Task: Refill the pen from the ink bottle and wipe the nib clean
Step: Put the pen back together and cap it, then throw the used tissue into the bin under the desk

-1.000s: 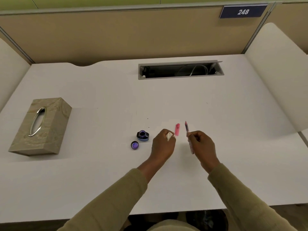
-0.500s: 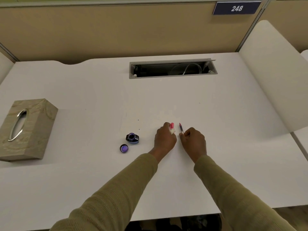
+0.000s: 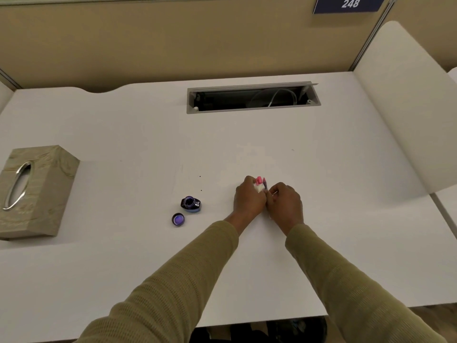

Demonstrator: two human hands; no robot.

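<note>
Head view: left hand (image 3: 248, 199) pinches a small white tissue wad (image 3: 258, 188) against the tip of the pen (image 3: 265, 183), which the right hand (image 3: 284, 205) grips over mid-desk, pink pen cap (image 3: 259, 180) just behind. Ink bottle (image 3: 190, 204) sits uncapped left of the hands, its lid (image 3: 178, 219) beside it. So filling looks done, nib wipe underway; capping pen and bottle remain.

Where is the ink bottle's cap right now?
In the head view, the cap lies on the white desk, just left of and nearer than the open ink bottle, left of both hands.
</note>
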